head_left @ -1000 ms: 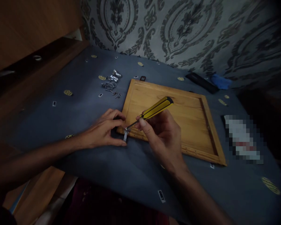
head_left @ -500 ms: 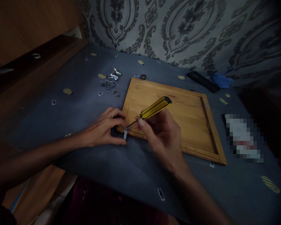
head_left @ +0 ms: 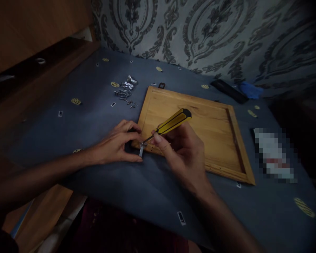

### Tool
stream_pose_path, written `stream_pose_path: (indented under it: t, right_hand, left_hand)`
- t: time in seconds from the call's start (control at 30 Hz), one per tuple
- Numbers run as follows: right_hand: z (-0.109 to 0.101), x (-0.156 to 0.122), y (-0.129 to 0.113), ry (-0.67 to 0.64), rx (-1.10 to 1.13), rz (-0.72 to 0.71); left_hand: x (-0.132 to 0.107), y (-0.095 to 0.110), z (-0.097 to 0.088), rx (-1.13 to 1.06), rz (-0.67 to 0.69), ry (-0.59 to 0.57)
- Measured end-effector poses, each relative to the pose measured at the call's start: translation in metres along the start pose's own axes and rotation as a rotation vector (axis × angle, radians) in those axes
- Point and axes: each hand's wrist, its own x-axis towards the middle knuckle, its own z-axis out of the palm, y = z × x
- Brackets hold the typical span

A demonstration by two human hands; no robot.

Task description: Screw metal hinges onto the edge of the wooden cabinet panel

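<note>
My right hand [head_left: 185, 153] grips a yellow-and-black screwdriver [head_left: 172, 122], its handle slanting up to the right. The screwdriver's tip meets a small shiny metal latch [head_left: 141, 150] at the near left corner of a wooden framed panel [head_left: 192, 121]. My left hand [head_left: 123, 142] curves around that corner, with its thumb at the latch's lower end and its fingers by the panel's edge. The latch sticks out past the panel's near edge. Whatever screw sits under the tip is too small to make out.
On the blue patterned tablecloth [head_left: 94, 88] lie several shiny metal fittings [head_left: 129, 82], wire loops [head_left: 124, 93] and small screws [head_left: 132, 103]. A dark brown piece [head_left: 162, 85] shows behind the panel. A black case [head_left: 229, 90] and blue cloth [head_left: 250, 90] lie near the wall.
Both hands stay at the same corner, and the screwdriver has turned or tilted very slightly. The rest of the view has barely shifted.
</note>
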Motion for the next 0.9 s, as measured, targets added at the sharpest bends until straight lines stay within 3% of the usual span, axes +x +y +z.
stream_pose_path:
  t: [0.27, 0.5, 0.9]
  right_hand:
    - [0.004, 0.008, -0.001, -0.002, -0.002, -0.046]
    - [-0.001, 0.009, -0.003, -0.001, 0.03, -0.044]
    - [-0.002, 0.019, -0.009, -0.105, 0.184, 0.102]
  left_hand:
    - [0.0, 0.001, -0.001, 0.003, -0.027, -0.01]
    - [-0.002, 0.0, 0.001, 0.004, 0.026, 0.019]
    - [-0.002, -0.001, 0.001, 0.011, 0.035, 0.021]
